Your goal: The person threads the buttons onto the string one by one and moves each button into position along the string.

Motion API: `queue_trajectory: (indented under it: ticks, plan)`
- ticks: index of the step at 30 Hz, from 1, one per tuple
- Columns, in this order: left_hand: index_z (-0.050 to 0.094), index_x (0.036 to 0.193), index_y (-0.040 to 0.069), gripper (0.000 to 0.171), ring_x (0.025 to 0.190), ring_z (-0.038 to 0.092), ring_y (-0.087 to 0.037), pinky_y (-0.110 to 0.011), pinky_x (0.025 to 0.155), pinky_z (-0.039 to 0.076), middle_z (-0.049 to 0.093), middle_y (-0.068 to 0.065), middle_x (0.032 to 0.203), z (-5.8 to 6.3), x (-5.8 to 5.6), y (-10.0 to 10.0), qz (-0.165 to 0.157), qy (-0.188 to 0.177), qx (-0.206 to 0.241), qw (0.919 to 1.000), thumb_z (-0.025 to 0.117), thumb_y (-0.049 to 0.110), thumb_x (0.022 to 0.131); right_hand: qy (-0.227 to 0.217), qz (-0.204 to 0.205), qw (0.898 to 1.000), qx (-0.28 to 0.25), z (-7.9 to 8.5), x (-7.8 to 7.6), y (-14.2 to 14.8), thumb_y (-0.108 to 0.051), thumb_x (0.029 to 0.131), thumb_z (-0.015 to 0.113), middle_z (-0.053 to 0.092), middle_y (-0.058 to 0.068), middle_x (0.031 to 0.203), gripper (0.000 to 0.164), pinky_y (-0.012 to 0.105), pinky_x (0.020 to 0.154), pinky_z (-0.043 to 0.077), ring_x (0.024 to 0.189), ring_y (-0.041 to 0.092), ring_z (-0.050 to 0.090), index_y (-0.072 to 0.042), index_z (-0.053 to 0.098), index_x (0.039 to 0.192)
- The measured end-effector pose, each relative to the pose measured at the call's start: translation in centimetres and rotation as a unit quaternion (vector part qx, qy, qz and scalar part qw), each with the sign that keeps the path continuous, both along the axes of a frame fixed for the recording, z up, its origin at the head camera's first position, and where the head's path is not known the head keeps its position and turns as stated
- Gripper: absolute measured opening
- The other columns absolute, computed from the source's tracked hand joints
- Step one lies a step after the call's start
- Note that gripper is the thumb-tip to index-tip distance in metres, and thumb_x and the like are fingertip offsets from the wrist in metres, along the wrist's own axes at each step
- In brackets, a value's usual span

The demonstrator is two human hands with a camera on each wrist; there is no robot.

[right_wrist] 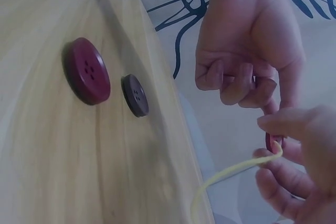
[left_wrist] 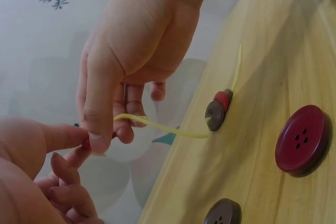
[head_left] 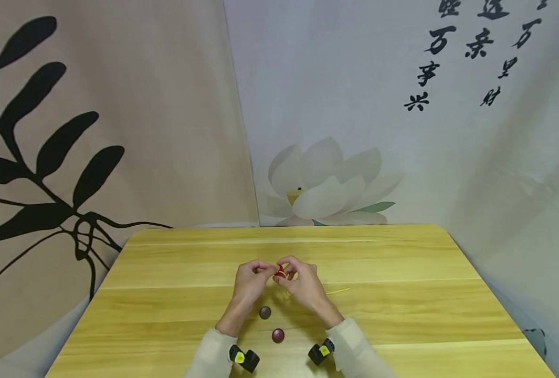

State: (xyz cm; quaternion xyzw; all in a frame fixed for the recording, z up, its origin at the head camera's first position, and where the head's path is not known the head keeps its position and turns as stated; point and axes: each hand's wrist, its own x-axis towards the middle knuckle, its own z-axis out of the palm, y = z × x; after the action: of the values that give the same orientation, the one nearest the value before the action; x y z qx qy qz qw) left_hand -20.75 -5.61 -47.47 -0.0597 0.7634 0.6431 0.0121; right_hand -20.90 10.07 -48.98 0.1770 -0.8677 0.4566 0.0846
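Above the wooden table, both hands meet at a small red button [head_left: 281, 272]. My left hand [head_left: 250, 283] pinches its edge between thumb and index finger, with the other fingers curled in the right wrist view. My right hand [head_left: 305, 286] grips the same button from the other side, thumb across it and partly covering it. A yellow cord [right_wrist: 231, 169] comes out at the button's face and hangs down in the right wrist view. Further along the cord, a brown button [left_wrist: 214, 116] and a red button [left_wrist: 220, 98] are strung together, with another dark one behind.
Two loose four-hole buttons lie on the table [head_left: 402, 315] between the forearms: a grey-brown button [head_left: 265, 312] and, nearer the body, a larger maroon button [head_left: 277, 335]. The cord's far end [head_left: 338, 291] extends to the right of the right wrist. A printed curtain stands behind.
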Motion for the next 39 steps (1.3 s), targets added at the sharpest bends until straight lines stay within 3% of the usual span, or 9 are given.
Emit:
queue_trajectory:
  ticks: [4,12,13,21,27,32,39]
  plan:
    - [0.072,0.085,0.002,0.016,0.059,0.043,-0.011,-0.021,0.049,0.033,0.056,0.0,0.07,0.0,0.0,0.0,0.001,0.004,-0.003,1.0,0.075,0.018,0.086,-0.006,0.0,1.0,-0.003,0.1,0.2,0.0,-0.016,0.087,0.077,0.066,-0.013,0.077,0.023,0.048,0.091,0.033,0.073,0.003,0.057,-0.018,0.068,0.108]
    - [0.073,0.09,0.003,0.022,0.063,0.046,-0.012,-0.022,0.051,0.035,0.058,-0.001,0.075,0.3,0.2,-0.4,-0.007,0.0,-0.006,1.0,0.075,0.025,0.088,-0.01,-0.001,1.0,-0.005,0.0,0.2,0.2,-0.014,0.087,0.075,0.072,-0.008,0.084,0.026,0.034,0.073,0.047,0.075,0.007,0.06,-0.016,0.067,0.111]
    - [0.072,0.091,0.003,0.023,0.063,0.046,-0.011,-0.022,0.051,0.035,0.057,0.0,0.076,0.3,0.1,-0.5,-0.006,-0.002,-0.006,1.0,0.075,0.025,0.088,-0.013,-0.001,1.0,-0.007,0.0,0.2,0.3,-0.014,0.087,0.075,0.072,-0.007,0.085,0.026,0.035,0.078,0.045,0.076,0.008,0.06,-0.016,0.067,0.112]
    - [0.073,0.098,0.005,0.022,0.061,0.044,-0.01,-0.021,0.051,0.034,0.053,0.001,0.076,0.2,0.0,-1.4,-0.031,-0.004,0.001,0.9995,0.074,0.025,0.089,-0.069,0.034,0.995,-0.066,0.2,0.0,0.8,-0.01,0.089,0.069,0.073,0.001,0.095,0.03,0.041,0.08,0.049,0.086,0.014,0.06,-0.008,0.064,0.119]
    - [0.075,0.098,0.008,0.02,0.068,0.043,-0.014,-0.022,0.054,0.034,0.051,0.001,0.079,0.1,0.1,-1.9,-0.052,-0.001,-0.008,0.9986,0.076,0.025,0.088,-0.095,0.04,0.991,-0.082,0.5,0.0,1.0,-0.012,0.09,0.067,0.074,0.004,0.101,0.03,0.053,0.088,0.039,0.094,0.016,0.06,-0.014,0.064,0.12]
    - [0.075,0.1,0.008,0.022,0.069,0.043,-0.014,-0.022,0.054,0.033,0.051,0.0,0.081,0.1,0.2,-1.9,-0.06,-0.002,-0.014,0.9981,0.076,0.025,0.088,-0.102,0.042,0.99,-0.085,0.6,0.0,1.1,-0.012,0.091,0.068,0.075,0.006,0.103,0.029,0.053,0.089,0.037,0.097,0.017,0.061,-0.019,0.064,0.119]
    - [0.076,0.1,0.006,0.023,0.069,0.043,-0.014,-0.022,0.053,0.033,0.055,-0.001,0.081,-0.2,0.3,-1.6,-0.059,0.002,-0.011,0.9982,0.076,0.025,0.088,-0.09,0.051,0.992,-0.072,0.4,0.2,1.0,-0.012,0.09,0.068,0.075,0.0,0.099,0.029,0.059,0.094,0.038,0.095,0.016,0.062,-0.018,0.065,0.118]
